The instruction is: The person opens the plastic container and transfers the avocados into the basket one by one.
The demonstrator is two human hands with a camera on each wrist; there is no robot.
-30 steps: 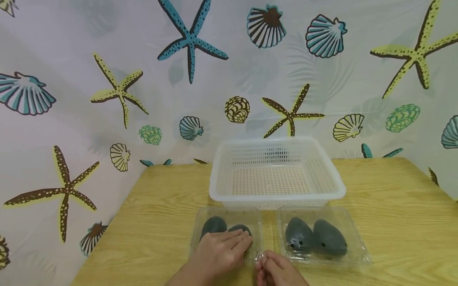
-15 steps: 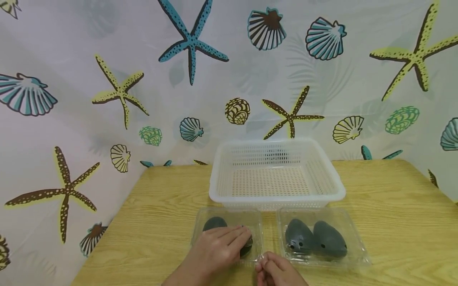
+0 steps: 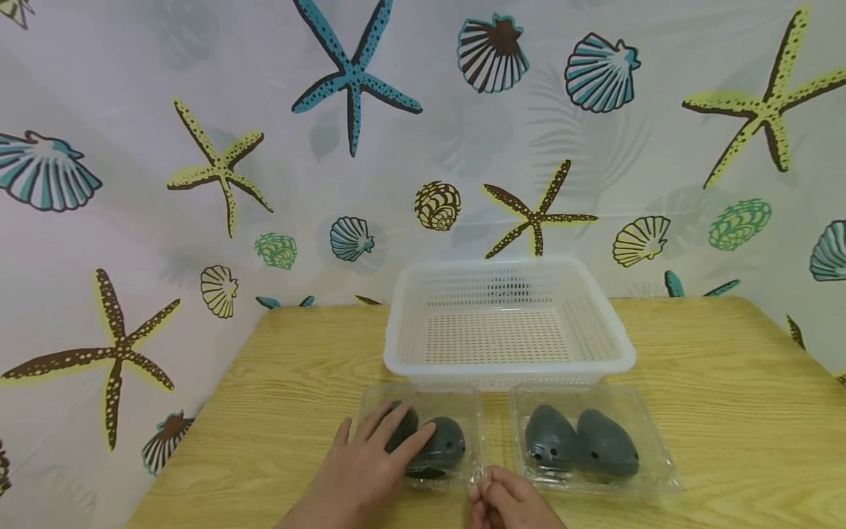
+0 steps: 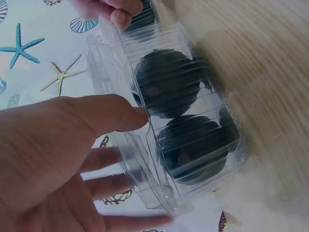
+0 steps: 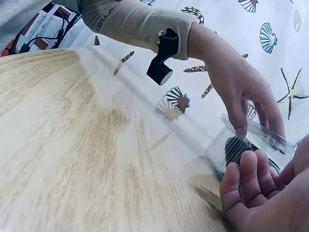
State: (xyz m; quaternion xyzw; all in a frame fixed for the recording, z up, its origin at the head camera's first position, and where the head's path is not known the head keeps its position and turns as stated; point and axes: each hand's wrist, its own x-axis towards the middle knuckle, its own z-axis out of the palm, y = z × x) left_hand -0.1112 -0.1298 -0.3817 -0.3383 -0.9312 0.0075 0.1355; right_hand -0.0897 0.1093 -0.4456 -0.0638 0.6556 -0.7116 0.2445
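Observation:
On the table, the left clear plastic clamshell box (image 3: 463, 402) contains two dark egg-shaped objects (image 3: 444, 442). My left hand (image 3: 360, 463) lies over this box with fingers spread, partly covering the left object. In the left wrist view, its thumb is straight and touches the box's edge (image 4: 149, 128), with the fingers extended along the far side. My right hand (image 3: 512, 501) pinches the box's front right corner between thumb and curled fingers. Beside it lies a matching right clamshell box (image 3: 651, 422) with two more dark egg-shaped objects (image 3: 604, 444).
Behind both boxes stands a white perforated plastic basket (image 3: 509, 369). Everything sits on a wood-grain table (image 3: 284, 367). A cloth printed with starfish and shells (image 3: 396, 132) hangs at the back and sides.
My left hand has shifted left across the left box and its fingers have spread, uncovering the right-hand dark object. The right hand stays at the box's corner.

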